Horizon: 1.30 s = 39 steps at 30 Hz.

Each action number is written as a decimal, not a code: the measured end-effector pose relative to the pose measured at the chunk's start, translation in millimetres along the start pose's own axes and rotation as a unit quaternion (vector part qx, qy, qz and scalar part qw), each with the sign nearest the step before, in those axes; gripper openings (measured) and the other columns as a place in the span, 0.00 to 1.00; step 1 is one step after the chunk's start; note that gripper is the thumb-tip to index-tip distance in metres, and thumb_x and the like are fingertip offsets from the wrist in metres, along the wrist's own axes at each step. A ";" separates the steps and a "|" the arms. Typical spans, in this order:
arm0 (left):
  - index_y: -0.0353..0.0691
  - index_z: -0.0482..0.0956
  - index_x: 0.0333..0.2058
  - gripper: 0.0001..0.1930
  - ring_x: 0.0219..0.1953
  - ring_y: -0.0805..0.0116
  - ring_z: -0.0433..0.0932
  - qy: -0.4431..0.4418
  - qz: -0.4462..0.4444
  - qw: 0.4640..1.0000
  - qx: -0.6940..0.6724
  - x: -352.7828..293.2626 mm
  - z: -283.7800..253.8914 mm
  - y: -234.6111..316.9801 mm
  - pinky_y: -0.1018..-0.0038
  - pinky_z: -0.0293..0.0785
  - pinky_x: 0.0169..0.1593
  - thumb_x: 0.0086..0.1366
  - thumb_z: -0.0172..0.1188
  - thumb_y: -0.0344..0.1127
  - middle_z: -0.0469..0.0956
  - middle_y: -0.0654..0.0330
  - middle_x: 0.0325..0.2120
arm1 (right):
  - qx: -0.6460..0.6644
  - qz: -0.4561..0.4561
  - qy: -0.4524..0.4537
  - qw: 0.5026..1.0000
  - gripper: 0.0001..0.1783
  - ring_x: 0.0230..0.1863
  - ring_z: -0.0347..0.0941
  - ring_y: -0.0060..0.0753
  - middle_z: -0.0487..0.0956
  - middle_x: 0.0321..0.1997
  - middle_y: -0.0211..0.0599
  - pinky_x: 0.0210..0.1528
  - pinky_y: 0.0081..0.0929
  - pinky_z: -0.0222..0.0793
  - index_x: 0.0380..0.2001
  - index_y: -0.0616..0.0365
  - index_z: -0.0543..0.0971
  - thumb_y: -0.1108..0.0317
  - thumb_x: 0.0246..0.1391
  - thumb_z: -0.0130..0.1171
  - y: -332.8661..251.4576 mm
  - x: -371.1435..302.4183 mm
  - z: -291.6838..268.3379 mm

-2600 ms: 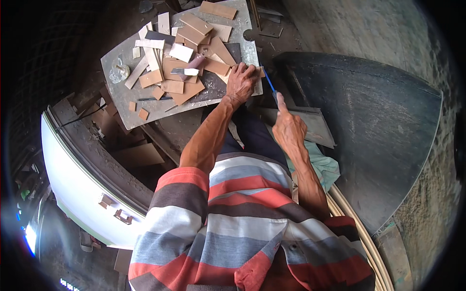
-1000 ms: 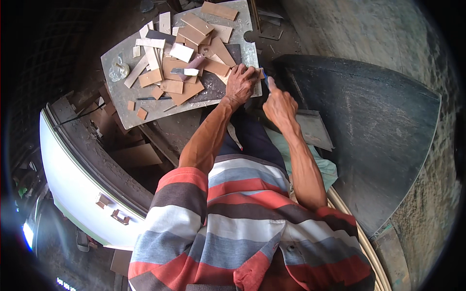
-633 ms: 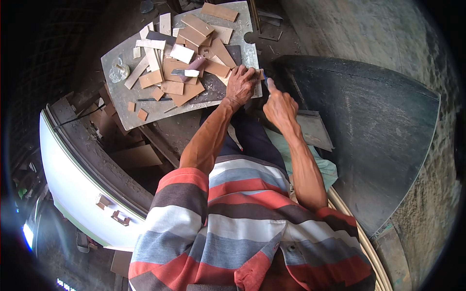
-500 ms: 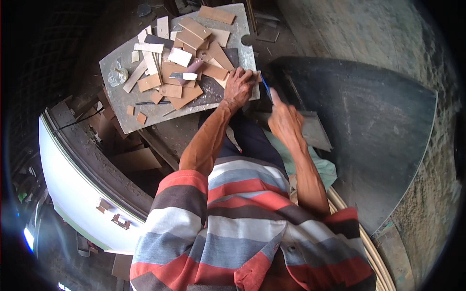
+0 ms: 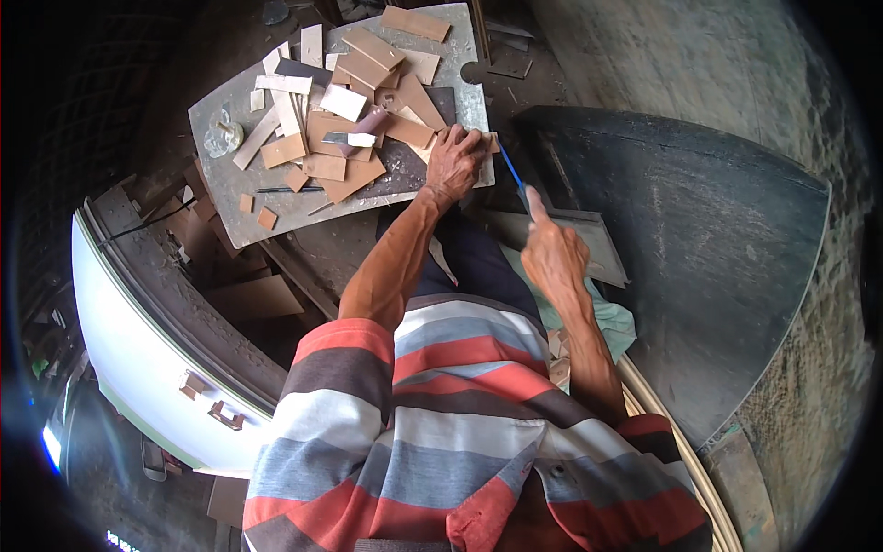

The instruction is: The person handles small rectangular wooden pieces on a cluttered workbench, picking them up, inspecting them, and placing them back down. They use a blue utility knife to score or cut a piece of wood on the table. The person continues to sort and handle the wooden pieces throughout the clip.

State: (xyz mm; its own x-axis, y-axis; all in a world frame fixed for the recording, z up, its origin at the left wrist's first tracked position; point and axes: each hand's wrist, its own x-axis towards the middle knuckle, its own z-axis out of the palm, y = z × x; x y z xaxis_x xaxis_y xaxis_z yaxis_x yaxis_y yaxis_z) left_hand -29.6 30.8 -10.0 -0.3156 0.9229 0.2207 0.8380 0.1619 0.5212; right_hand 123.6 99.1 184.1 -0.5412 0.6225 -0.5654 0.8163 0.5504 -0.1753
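1. No package, label, sign or screen shows clearly anywhere in the view.
2. The nearest candidate is a small clear crumpled wrapper [image 5: 223,138] on the left part of the grey board [image 5: 276,207], beside the wood offcuts; whether it is packaging cannot be told.
3. At the far lower left edge, a bright bluish patch [image 5: 52,446] glows; too blurred to tell whether it is a screen.

A rough workshop: a grey work board [image 5: 276,207] littered with small wooden offcuts [image 5: 354,175], dusty concrete ground [image 5: 662,64], and a large dark curved panel [image 5: 699,267] beside it.
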 end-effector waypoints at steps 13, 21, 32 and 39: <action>0.45 0.85 0.39 0.16 0.42 0.59 0.69 0.001 0.009 1.000 -0.016 6.6 1.2 1.8 0.63 0.68 0.48 0.48 0.61 0.35 0.70 0.63 0.36 | 0.036 -0.024 0.028 0.999 0.31 0.32 0.78 0.66 0.79 0.27 0.63 0.38 0.57 0.71 0.63 0.49 0.70 0.72 0.53 0.54 -4.0 40.7 16.6; 0.45 0.85 0.39 0.18 0.43 0.59 0.69 0.009 -0.012 1.000 0.015 -5.4 1.8 -2.7 0.63 0.67 0.48 0.47 0.62 0.35 0.70 0.63 0.37 | -0.007 0.013 -0.059 0.998 0.35 0.30 0.79 0.64 0.79 0.24 0.61 0.38 0.54 0.73 0.62 0.50 0.71 0.74 0.45 0.56 -8.4 -3.1 -16.5; 0.45 0.84 0.39 0.18 0.42 0.59 0.69 0.012 -0.004 1.000 -0.011 -7.6 3.7 -3.7 0.62 0.68 0.49 0.46 0.62 0.36 0.70 0.62 0.37 | -0.044 0.007 -0.055 0.997 0.38 0.30 0.80 0.54 0.80 0.22 0.56 0.35 0.50 0.74 0.64 0.51 0.70 0.73 0.43 0.58 -5.3 -6.6 -12.2; 0.44 0.84 0.40 0.18 0.42 0.59 0.69 0.019 -0.008 1.000 -0.006 -2.7 1.3 0.1 0.62 0.68 0.48 0.47 0.61 0.35 0.71 0.62 0.37 | 0.010 -0.043 0.005 0.999 0.36 0.31 0.80 0.61 0.81 0.27 0.60 0.36 0.53 0.74 0.63 0.55 0.70 0.73 0.45 0.57 -0.7 34.4 17.7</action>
State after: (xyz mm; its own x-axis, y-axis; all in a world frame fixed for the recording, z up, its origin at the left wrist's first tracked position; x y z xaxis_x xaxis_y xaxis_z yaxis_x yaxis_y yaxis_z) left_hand -28.1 28.8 -11.6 -0.3456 0.9061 0.2441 0.8277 0.1718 0.5343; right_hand 108.0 110.3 150.6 -0.6112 0.5790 -0.5396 0.7706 0.5908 -0.2390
